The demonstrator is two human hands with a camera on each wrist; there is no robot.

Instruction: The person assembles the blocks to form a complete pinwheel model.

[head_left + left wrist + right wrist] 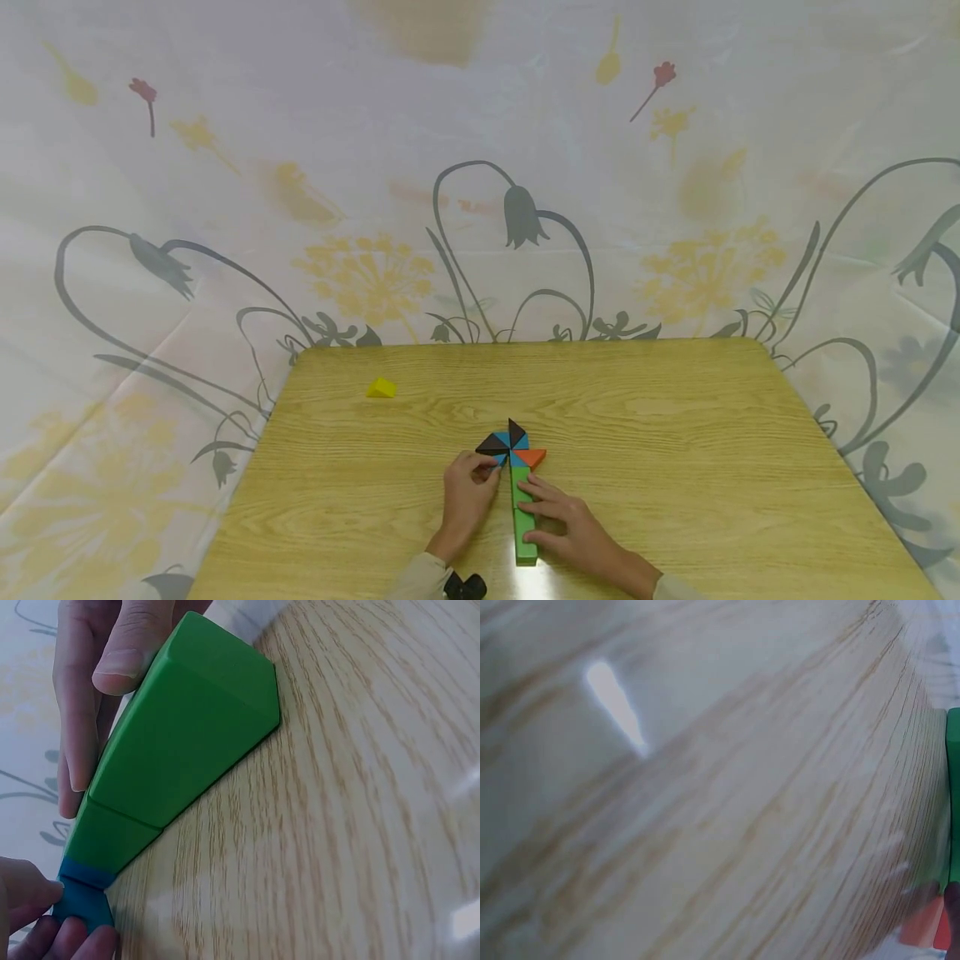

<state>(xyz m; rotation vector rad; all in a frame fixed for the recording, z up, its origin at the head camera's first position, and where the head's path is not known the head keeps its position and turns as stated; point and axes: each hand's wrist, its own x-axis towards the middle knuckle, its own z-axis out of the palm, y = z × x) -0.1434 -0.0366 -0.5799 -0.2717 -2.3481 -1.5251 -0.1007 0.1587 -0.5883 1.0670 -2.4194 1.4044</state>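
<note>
A pinwheel of small triangular blocks lies near the middle of the table, with black triangles [492, 445], blue triangles [522, 440] and an orange triangle [531, 457] meeting at a centre. Below it, two green blocks [526, 542] stand end to end like a stem. My left hand [468, 493] pinches a blue triangular block [82, 904] at the pinwheel's lower left, fingertips partly hiding it. Along the stem's right side, my right hand [573, 529] rests its extended fingers and thumb against the green blocks. The right wrist view catches only the green edge [954, 795] and an orange-red piece [941, 930].
A yellow block [381, 387] lies apart at the back left of the wooden table [675, 417]. Behind the table hangs a flower-printed cloth [480, 125]. A black device [465, 586] sits at the left wrist.
</note>
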